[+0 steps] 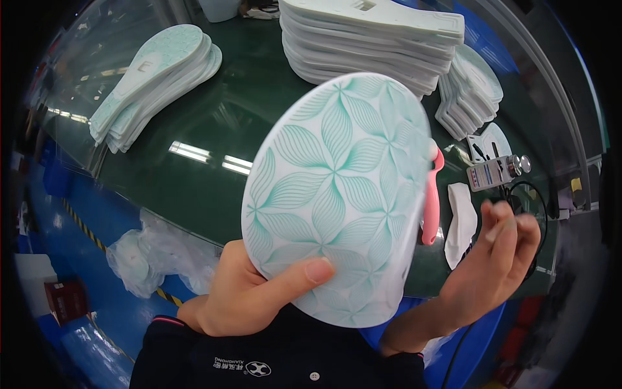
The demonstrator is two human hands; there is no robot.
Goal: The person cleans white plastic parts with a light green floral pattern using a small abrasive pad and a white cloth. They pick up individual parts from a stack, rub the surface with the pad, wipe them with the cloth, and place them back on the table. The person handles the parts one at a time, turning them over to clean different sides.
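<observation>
My left hand (259, 288) grips the lower left edge of a rounded white plastic panel (330, 188), thumb on its face and fingers behind. Green petal line patterns cover the panel, which is tilted up toward me over the table. My right hand (495, 259) is raised to the right of the panel, apart from it, with its fingers curled together; whatever they may hold is hidden. A white cloth (460, 223) lies beside that hand. Partly behind the panel's right edge is a pink-handled tool (431, 204), its kind unclear.
Tall stacked white panels (369, 39) stand at the back of the dark green table (194, 188). Another patterned stack (155, 81) lies at the left, a smaller stack (473, 91) at the right. A metal-capped bottle (492, 174) is near a black cable (541, 194). Plastic bags (155, 256) hang lower left.
</observation>
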